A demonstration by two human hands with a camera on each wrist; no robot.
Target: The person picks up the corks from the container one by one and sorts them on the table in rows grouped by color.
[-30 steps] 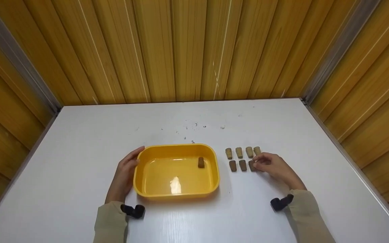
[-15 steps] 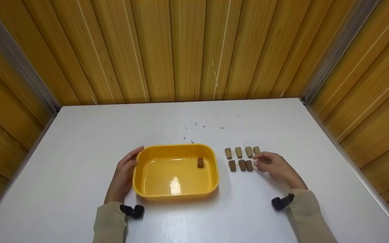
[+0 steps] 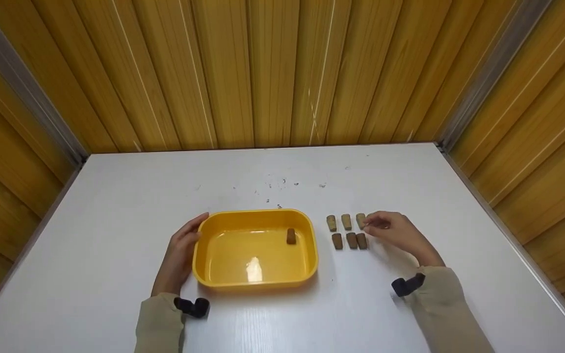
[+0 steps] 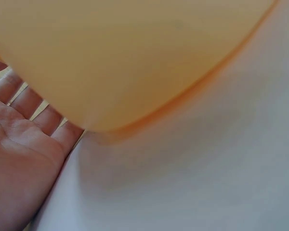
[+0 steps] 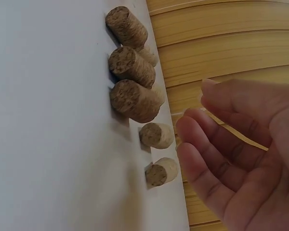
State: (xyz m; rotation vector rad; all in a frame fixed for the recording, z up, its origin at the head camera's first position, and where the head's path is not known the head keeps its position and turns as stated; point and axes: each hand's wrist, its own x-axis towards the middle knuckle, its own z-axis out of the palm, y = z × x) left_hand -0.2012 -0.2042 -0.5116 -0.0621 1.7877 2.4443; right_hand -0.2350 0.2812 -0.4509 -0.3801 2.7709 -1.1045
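A yellow plastic basin [image 3: 255, 284] stands on the table with one brown cork [image 3: 291, 236] lying inside near its right wall. My left hand [image 3: 179, 252] rests against the basin's left side, its fingers nearly straight along the outer wall in the left wrist view. To the right of the basin lie light corks [image 3: 346, 222] in a far row and brown corks [image 3: 337, 240] in a near row. My right hand [image 3: 398, 234] hovers at the right end of the light row and covers part of it. Its fingers [image 5: 207, 168] are loosely bent, holding nothing, close to a light cork [image 5: 163, 172].
The white table [image 3: 282, 323] carries small dark marks [image 3: 284, 181] behind the basin. Yellow wood-look panels [image 3: 272, 73] stand along its back and sides. Two brown corks at the right of the near row lie side by side.
The rightmost brown cork has shifted left against its neighbour. My right hand has since left it and moved up and slightly left over the end of the light row. The left hand stays put.
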